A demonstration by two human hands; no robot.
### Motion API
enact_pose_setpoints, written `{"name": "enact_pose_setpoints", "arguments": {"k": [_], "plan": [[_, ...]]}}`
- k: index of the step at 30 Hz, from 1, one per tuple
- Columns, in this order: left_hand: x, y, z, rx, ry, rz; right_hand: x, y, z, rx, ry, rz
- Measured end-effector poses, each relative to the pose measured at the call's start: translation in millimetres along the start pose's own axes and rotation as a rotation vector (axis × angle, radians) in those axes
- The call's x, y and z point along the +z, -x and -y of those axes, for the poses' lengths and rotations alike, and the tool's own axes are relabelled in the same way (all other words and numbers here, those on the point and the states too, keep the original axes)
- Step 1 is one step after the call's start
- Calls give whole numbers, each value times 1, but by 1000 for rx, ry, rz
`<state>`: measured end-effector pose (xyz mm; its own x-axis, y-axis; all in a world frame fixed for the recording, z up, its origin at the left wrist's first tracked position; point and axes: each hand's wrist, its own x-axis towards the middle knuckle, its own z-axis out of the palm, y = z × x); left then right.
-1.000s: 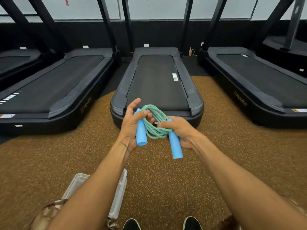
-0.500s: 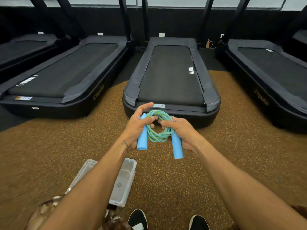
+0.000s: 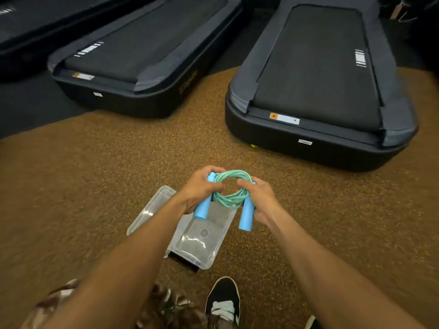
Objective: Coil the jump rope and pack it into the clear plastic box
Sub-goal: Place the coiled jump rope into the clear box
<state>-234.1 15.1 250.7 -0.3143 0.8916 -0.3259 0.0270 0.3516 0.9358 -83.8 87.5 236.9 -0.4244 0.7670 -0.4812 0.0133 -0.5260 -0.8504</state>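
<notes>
You hold the jump rope (image 3: 231, 187) in the air with both hands, above the far end of the clear plastic box (image 3: 202, 248); nothing of it is inside the box yet. The green-and-blue cord is wound into a small round coil of several loops. Your left hand (image 3: 199, 189) is on the left side of the coil, with the fingers curled around the cord and around the top of one blue handle (image 3: 201, 208). The lower end of this handle points down toward the box. Your right hand (image 3: 260, 198) grips the right side of the coil in the same way, the thumb and fingers closed on the cord and on the second blue handle (image 3: 245, 217). This handle hangs just past the right edge of the box. The two handles are almost parallel, with the coil between them.

The box stands open on the brown speckled floor (image 3: 95, 186). Just beside the box on its left lies another clear plastic piece (image 3: 152, 207), partly hidden under your left forearm, and I cannot tell if they touch. On the near side of the box you see one black shoe (image 3: 224, 302) with white laces and a camouflage-pattern garment (image 3: 166, 307). Well beyond the box stand two black treadmills, one to the far left (image 3: 147, 43) and one to the far right (image 3: 318, 74).
</notes>
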Motion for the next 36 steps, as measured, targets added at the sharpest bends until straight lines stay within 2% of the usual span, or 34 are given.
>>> {"name": "enact_pose_setpoints", "arguments": {"k": [5, 13, 17, 27, 33, 36], "plan": [[-46, -29, -5, -19, -69, 40, 34, -30, -21, 21, -17, 55], [-52, -39, 56, -94, -2, -92, 55, -55, -59, -7, 56, -72], [-45, -36, 92, -142, 71, -169, 52, -66, -93, 70, 69, -89], [-46, -46, 143, -196, 50, -174, 49, -89, -134, 180, 168, -103], [-47, -53, 155, -205, -1, -219, 53, -91, -136, 275, 162, -66], [-44, -55, 171, -215, -105, -240, 55, -94, -143, 339, 219, -36]]}}
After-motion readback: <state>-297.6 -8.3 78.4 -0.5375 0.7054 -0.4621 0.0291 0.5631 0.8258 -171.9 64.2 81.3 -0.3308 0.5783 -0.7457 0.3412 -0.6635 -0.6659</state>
